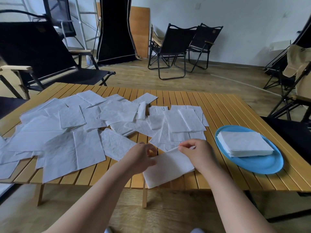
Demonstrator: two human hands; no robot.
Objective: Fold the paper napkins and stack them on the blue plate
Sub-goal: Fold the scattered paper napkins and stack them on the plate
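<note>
On the slatted table (pixel 227 111), left to right: a heap of unfolded napkins (pixel 70 132) too overlapped to count, your left hand (pixel 140 158) and right hand (pixel 196 153) each pinching one napkin (pixel 168 167), then one blue plate (pixel 262 163) holding one folded stack (pixel 244 142).

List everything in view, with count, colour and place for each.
Unfolded paper napkins: many, white, spread overlapping across the table's left and middle.
Napkin being folded: one, white, at the table's near edge, held by both hands.
Folded napkin stack: one stack, white, on the blue plate.
Blue plate: one, at the table's right.
Slatted table: one, yellow-brown wood.
Folding chairs: several, black, around the table and by the far wall.
Beige cloth: one, draped on the right chair.
Left hand: grips the napkin's left edge.
Right hand: pinches its upper corner.
</note>
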